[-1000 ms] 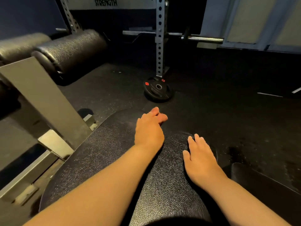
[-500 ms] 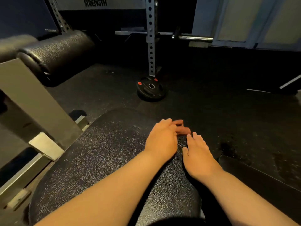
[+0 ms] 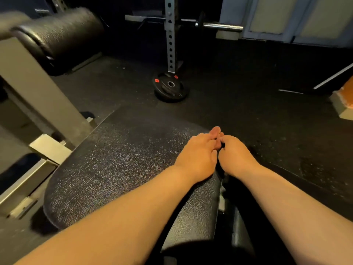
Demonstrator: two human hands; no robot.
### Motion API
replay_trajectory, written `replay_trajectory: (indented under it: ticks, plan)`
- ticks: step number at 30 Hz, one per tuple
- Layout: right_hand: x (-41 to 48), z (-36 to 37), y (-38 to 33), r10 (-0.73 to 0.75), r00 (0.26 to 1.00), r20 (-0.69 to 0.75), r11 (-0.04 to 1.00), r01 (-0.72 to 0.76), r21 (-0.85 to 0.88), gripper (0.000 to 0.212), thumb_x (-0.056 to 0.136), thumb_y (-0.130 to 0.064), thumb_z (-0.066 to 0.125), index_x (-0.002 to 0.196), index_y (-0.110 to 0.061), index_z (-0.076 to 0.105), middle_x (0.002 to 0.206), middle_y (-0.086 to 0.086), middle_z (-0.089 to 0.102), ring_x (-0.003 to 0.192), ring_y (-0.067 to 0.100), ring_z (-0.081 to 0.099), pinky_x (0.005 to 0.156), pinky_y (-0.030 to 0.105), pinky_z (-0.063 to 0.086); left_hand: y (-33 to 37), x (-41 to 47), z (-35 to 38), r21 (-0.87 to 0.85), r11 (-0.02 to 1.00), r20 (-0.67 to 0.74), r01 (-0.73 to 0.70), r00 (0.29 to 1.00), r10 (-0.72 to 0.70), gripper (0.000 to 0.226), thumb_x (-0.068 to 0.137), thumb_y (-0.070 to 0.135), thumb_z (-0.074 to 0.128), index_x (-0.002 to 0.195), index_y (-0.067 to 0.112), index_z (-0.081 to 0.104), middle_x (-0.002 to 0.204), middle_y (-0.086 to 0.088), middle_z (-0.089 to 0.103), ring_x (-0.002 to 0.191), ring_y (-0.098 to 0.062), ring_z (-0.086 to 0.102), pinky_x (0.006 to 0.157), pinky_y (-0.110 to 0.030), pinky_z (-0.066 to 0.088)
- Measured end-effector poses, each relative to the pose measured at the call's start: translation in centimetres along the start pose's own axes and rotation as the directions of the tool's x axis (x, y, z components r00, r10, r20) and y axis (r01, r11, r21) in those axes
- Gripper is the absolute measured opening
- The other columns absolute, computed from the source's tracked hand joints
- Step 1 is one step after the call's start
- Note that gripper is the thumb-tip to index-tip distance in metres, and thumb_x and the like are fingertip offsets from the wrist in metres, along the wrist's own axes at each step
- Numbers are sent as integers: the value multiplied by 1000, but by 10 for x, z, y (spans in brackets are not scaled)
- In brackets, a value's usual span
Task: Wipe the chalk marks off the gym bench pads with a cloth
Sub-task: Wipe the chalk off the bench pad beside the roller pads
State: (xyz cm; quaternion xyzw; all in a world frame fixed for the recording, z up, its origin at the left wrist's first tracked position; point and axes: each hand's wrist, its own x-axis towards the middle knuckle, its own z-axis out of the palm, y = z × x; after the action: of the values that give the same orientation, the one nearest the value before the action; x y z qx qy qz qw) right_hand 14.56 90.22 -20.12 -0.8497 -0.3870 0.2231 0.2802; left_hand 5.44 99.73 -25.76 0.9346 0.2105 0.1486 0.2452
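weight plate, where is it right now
Head view, upper centre: the weight plate lies on the floor at the foot of the perforated rack upright, beyond the far end of the bench pad.

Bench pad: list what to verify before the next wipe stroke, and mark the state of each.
1. Cloth in hand: cannot tell; none shows under the left hand or the right hand.
2. Hands at the bench pad: ok, side by side at its right edge.
3. Chalk marks on the pad: cannot tell; only glare on the grain shows.
4. Nothing lying on the pad in the way: ok.
5. Weight plate out of the way: ok, on the floor beyond the pad.
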Motion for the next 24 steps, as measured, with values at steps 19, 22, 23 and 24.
replay_trajectory:
  ticks: [19, 22, 23, 24]
  plan:
    - [-35, 62, 7, -460, 884, -80, 869, 430, -244, 57, 94, -12, 54, 145, -31, 39, 143, 1, 45, 129, 27, 43, 109, 42, 39, 17, -156, -98, -175, 870, 84, 462, 887, -454, 61, 92, 6, 44, 146, 34, 42, 142, 15, 52, 134, -7, 47, 113, -28, 35]
    - [-11, 38, 23, -135, 960, -245, 952, 57, -302, 47, 97, -17, 52, 142, -27, 40, 140, 5, 45, 119, 34, 44, 95, 44, 45, 13, -165, -91, -88, 909, 94, 408, 912, -400, 59, 95, 11, 44, 148, 36, 38, 153, 10, 41, 144, -13, 34, 119, -35, 29]
    - [-7, 38, 24, -94, 969, -229, 938, 9, -347, 48, 98, -18, 51, 144, -26, 40, 144, 5, 43, 119, 35, 43, 95, 44, 43, 11, -167, -89, -76, 913, 101, 402, 914, -394, 58, 96, 12, 44, 149, 36, 37, 157, 8, 36, 148, -14, 27, 122, -36, 24]
    - [-8, 41, 19, -132, 974, -185, 925, 54, -375, 49, 99, -20, 50, 146, -27, 39, 147, 4, 41, 120, 34, 42, 98, 44, 42, 10, -167, -87, -71, 914, 101, 399, 915, -391, 58, 97, 12, 44, 150, 34, 37, 159, 7, 33, 150, -13, 22, 123, -33, 18]
